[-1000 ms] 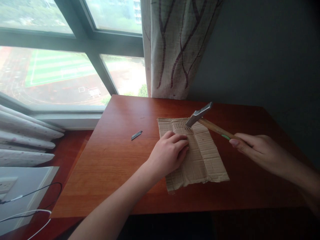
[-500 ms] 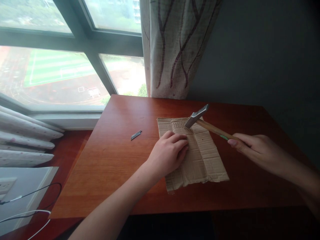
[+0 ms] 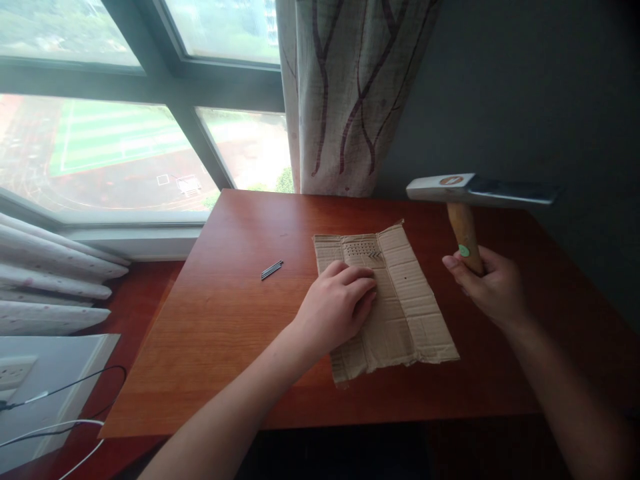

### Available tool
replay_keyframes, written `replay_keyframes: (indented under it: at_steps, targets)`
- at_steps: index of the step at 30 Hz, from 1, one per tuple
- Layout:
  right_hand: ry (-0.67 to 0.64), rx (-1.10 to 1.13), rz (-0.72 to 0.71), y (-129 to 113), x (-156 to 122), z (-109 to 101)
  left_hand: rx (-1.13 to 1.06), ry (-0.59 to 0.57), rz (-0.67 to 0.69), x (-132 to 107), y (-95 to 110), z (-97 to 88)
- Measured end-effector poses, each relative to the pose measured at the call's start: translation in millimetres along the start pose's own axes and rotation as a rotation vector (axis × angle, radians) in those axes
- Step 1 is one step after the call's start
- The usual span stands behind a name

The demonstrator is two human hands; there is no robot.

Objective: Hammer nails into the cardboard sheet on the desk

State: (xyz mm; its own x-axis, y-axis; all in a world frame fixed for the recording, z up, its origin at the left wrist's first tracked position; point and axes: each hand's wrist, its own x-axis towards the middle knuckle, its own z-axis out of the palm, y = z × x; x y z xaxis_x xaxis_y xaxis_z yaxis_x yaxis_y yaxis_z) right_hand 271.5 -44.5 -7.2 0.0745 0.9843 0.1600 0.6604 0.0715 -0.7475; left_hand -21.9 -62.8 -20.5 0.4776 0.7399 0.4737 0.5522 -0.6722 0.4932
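A creased piece of brown cardboard (image 3: 385, 313) lies on the wooden table. Near its far edge are rows of small dark holes (image 3: 360, 249), with a few short slanted dark marks beside them that look like nails. My left hand (image 3: 343, 297) rests on the cardboard just below the rows, fingers bent and closed, holding it down; its thumb is hidden. Raised to the right of the cardboard is a hammer (image 3: 463, 230) with a metal head and a wooden handle. My right hand (image 3: 493, 283) is wrapped around that handle.
Several loose nails (image 3: 272, 269) lie together on the table (image 3: 215, 333), left of the cardboard. Behind the table are a window (image 3: 120, 140) and a patterned curtain (image 3: 345, 100); a dark wall (image 3: 525, 100) is at the right. Cables (image 3: 65, 427) run at the lower left.
The hammer has lifted off the cardboard, up and to the right, and its head has swung back. The spot it covered now shows. My left hand stays in place.
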Motion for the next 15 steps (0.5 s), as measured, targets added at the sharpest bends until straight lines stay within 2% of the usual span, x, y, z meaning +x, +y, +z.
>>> replay_keyframes:
  at_steps: [2, 5, 9, 15]
  targets:
    - [0.134, 0.211, 0.021, 2.4, 5.7, 20.9, -0.001, 0.002, 0.001, 0.0, 0.1, 0.1]
    - [0.181, 0.449, 0.016, 2.0, 16.1, 46.1, -0.007, 0.005, 0.000, -0.2, 0.1, 0.7]
    - [0.274, 0.481, -0.037, 2.8, 26.5, 62.3, -0.002, 0.004, -0.003, -0.4, 0.0, 1.1]
    - [0.360, 0.456, -0.056, 10.5, 26.6, 69.4, 0.000, 0.001, -0.005, 0.0, 1.3, 0.2]
